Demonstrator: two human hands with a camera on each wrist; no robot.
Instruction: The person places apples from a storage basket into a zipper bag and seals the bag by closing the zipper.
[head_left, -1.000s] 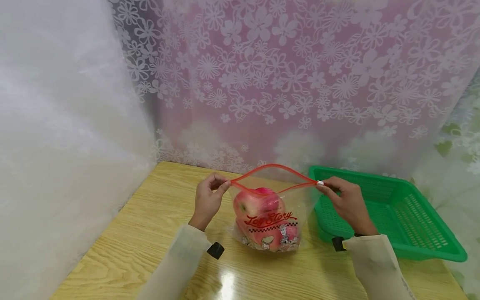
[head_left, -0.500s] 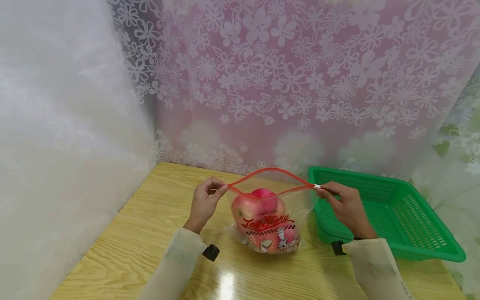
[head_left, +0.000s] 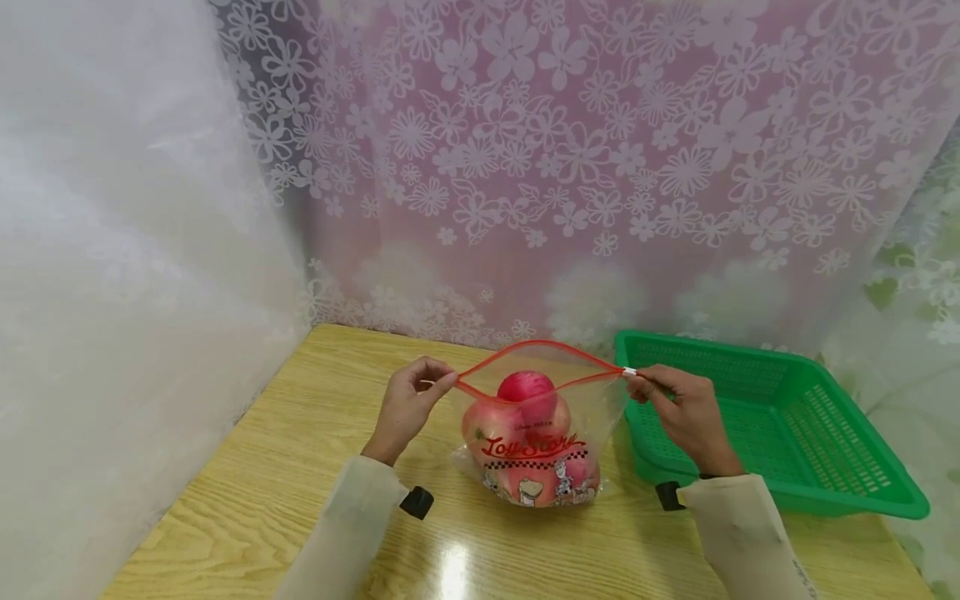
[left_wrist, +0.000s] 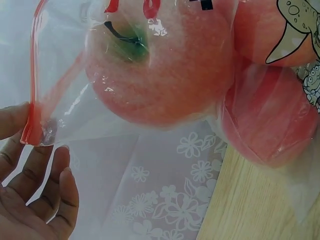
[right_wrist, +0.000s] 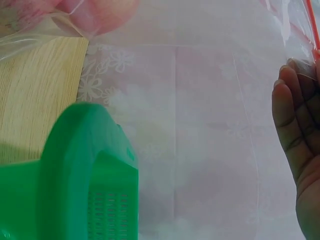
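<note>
A clear zip bag (head_left: 600, 417) with a red zip edge and "Toy Story" print stands on the table, its mouth parted. Several apples (left_wrist: 165, 75) fill it, the topmost one (head_left: 527, 396) a deeper pink-red. My left hand (head_left: 408, 404) pinches the left end of the red zip between thumb and forefinger; its other fingers curl loosely in the left wrist view. At the opposite end, my right hand (head_left: 686, 412) pinches the zip by the white slider (head_left: 629, 372). Only part of the right hand shows in the right wrist view.
A green plastic basket (head_left: 817, 500) with slotted walls stands right of the bag, behind and beside my right hand. The wooden table (head_left: 277, 467) meets a pink flowered curtain (head_left: 525, 208) at the back and a white sheet (head_left: 150, 292) at the left.
Both hands have shifted slightly left and down with the bag's mouth. The bag's top apple shows more plainly beneath the zip edge. Both pinches have stayed in place.
</note>
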